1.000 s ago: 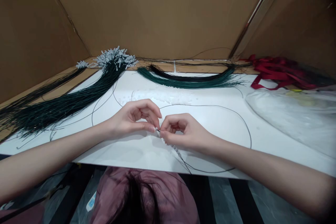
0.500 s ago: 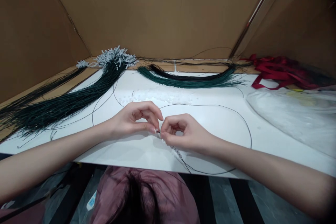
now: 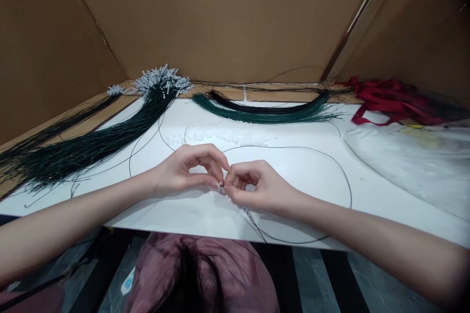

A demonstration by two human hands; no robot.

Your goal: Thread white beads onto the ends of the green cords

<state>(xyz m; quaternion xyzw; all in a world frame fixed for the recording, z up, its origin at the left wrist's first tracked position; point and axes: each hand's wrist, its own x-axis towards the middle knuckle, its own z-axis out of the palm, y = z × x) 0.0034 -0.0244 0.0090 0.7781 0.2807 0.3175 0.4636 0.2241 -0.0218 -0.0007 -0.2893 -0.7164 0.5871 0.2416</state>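
My left hand (image 3: 189, 171) and my right hand (image 3: 257, 186) meet fingertip to fingertip over the white tabletop (image 3: 301, 176). Both pinch the end of a thin dark wire (image 3: 341, 171) that loops in a wide curve to the right and back under my right wrist. A short run of small white beads (image 3: 246, 211) sits on the wire just below my right hand. My left thumb and forefinger press on something tiny at the wire's tip, too small to name.
A bundle of dark green wires tipped with white beads (image 3: 110, 132) fans out at the left. Another green bundle (image 3: 264, 110) lies at the back. Loose white beads (image 3: 227, 133) are scattered mid-table. Red ribbons (image 3: 389, 100) and a clear plastic bag (image 3: 411, 161) lie at the right. Cardboard walls surround the table.
Both hands have sunk slightly and closed tighter on each other at the fingertips. The wire loop and the bundles have not moved.
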